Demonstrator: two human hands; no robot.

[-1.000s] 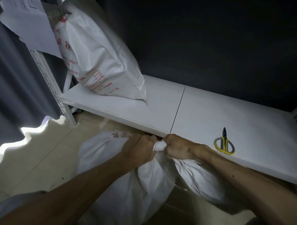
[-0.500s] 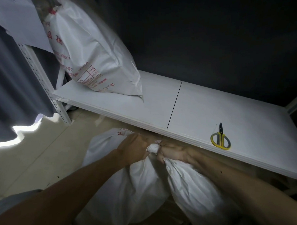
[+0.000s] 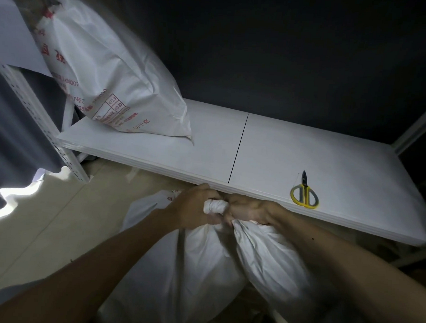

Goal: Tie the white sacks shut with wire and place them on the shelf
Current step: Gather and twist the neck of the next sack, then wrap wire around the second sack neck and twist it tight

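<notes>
Two sacks show. One white woven sack with red print leans at the left end of the flat white shelf. Below the shelf's front edge, the left hand curls round the twisted neck of the plain white sack standing on the floor. The right hand grips the same neck from the other side. Yellow-handled scissors lie on the shelf, further right.

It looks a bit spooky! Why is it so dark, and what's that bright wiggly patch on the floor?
Head view: the room is dim and the back wall nearly black; the bright patch is light spilling under the curtain, glaring white; the printed sack on the shelf looks smeared by blur; the left hand and right hand gripping the sack neck look sharper.
</notes>
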